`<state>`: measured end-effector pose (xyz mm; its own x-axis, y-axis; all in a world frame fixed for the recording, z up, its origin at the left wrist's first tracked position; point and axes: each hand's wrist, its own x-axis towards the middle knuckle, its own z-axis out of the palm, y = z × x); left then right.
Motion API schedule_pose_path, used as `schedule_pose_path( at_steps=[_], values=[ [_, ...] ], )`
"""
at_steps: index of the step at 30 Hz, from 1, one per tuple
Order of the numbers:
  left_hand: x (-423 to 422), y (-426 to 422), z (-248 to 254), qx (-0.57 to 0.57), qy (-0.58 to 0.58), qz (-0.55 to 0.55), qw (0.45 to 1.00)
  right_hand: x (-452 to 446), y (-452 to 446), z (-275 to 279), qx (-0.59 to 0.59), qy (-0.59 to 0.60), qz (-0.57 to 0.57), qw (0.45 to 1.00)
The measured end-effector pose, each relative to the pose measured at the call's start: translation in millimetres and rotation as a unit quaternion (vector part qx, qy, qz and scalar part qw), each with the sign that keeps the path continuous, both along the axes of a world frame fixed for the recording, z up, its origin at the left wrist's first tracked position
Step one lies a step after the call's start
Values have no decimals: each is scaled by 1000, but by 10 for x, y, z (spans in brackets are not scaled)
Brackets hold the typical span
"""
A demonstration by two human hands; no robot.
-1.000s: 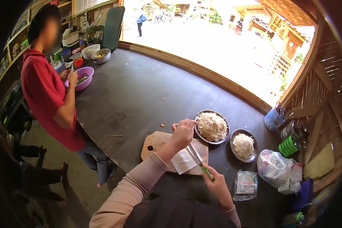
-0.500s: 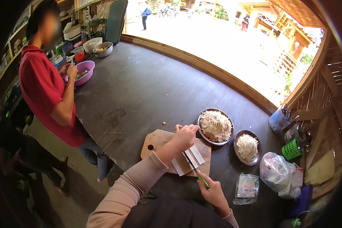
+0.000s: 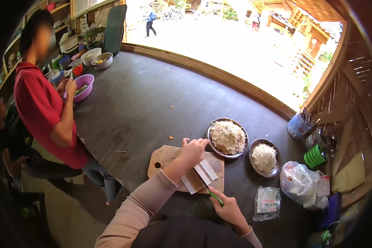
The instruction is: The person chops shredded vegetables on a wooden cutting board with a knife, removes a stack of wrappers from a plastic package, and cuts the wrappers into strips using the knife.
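My right hand [image 3: 228, 210] is closed around the green handle of a knife [image 3: 215, 196]. Its blade lies along a pale flat sheet [image 3: 191, 182] on the wooden cutting board [image 3: 161, 155]. Beside the blade are narrow cut strips [image 3: 210, 168] of the same pale material. My left hand [image 3: 192, 152] is over the upper part of the board, palm down, fingers spread and pointing right. It covers the far ends of the sheet and strips; its fingertips' contact is hidden.
Bowls of pale shreds, one larger [image 3: 227, 138] and one smaller [image 3: 264, 158], stand right of the board. Farther right are a flat plastic packet [image 3: 267, 202], a plastic bag [image 3: 297, 182] and a green basket [image 3: 315, 156]. A co-worker in red [image 3: 45, 107] stands left, by a purple bowl [image 3: 87, 87].
The whole view has shifted slightly, so the table items appear farther left. My left hand has moved a little back towards the board's middle; the knife stays against the sheet.
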<state>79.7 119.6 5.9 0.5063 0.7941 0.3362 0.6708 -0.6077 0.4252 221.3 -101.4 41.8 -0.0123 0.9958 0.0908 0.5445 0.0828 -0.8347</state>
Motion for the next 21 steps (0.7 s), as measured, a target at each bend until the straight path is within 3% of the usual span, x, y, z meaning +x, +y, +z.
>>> schedule_pose_path(
  at_steps=[4,10,21],
  values=[
    [-4,-11,15,0,4,-5,1000,12,-4,40,-52,-7,5,999],
    [-20,-23,41,8,10,-6,1000,9,10,-48,34,9,14,999],
    [-20,-1,-5,-32,29,-7,999,6,11,17,11,12,16,1000]
  ],
)
